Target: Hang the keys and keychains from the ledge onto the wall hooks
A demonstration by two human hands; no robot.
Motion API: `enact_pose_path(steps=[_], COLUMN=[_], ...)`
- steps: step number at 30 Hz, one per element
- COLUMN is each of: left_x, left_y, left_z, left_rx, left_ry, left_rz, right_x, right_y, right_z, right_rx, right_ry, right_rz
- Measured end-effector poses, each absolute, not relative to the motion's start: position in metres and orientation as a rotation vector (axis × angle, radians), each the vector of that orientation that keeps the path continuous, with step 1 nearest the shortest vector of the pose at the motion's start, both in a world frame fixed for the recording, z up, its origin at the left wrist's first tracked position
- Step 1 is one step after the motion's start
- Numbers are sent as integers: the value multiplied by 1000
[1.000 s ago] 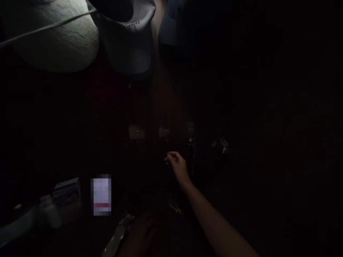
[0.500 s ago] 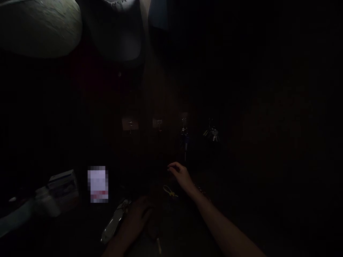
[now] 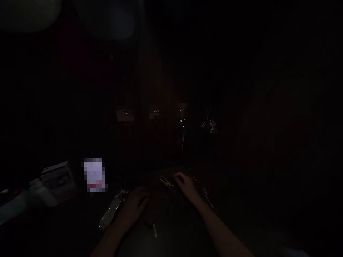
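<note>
The scene is very dark. My left hand (image 3: 135,205) lies low on the dark surface, thumb apart from the fingers and nothing visible in it. Just left of it is a shiny, pale elongated object (image 3: 111,210) whose kind I cannot make out. My right hand (image 3: 186,184) is bent at the fingers, with a small gap at the thumb and nothing seen between. Close to its fingertips lies a knotted yellow cord loop (image 3: 166,182). A beaded string (image 3: 206,196) shows beside the right wrist. A short yellowish tip (image 3: 154,231) lies between the forearms.
A box (image 3: 59,180) and a whitish bottle (image 3: 44,192) stand at left, near a blurred pale card (image 3: 94,175). Several hooks line the back, with keys (image 3: 212,125) and a blue item (image 3: 183,135) hanging there. Rounded pale shapes (image 3: 26,14) hang at upper left.
My right hand has come down to the surface, beside the yellow loop. My left hand has stayed much the same. The view has tipped slightly and looks darker at the top.
</note>
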State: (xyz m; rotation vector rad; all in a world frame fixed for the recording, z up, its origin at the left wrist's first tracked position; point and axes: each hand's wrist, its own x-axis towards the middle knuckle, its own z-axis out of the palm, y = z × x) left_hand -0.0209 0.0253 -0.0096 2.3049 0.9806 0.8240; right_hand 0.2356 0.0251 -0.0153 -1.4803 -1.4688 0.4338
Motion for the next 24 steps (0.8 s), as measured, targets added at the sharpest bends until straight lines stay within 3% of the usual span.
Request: enact_pose_path(steps=[16,20,24], left_x=[-22,-22,-16], left_y=[24,23,20], left_z=[-13,-11,-6], left_rx=[2239,2237,2226], left_ry=[1145,1174,1211], left_rz=[937,980,1062], right_x=[212,211,207], right_y=[19,19,22], right_z=[-15,-14,-7], right_rx=[-1705,-1598,-1452], right_ry=[-1823,-1758,-1424], right_rz=[116,213,538])
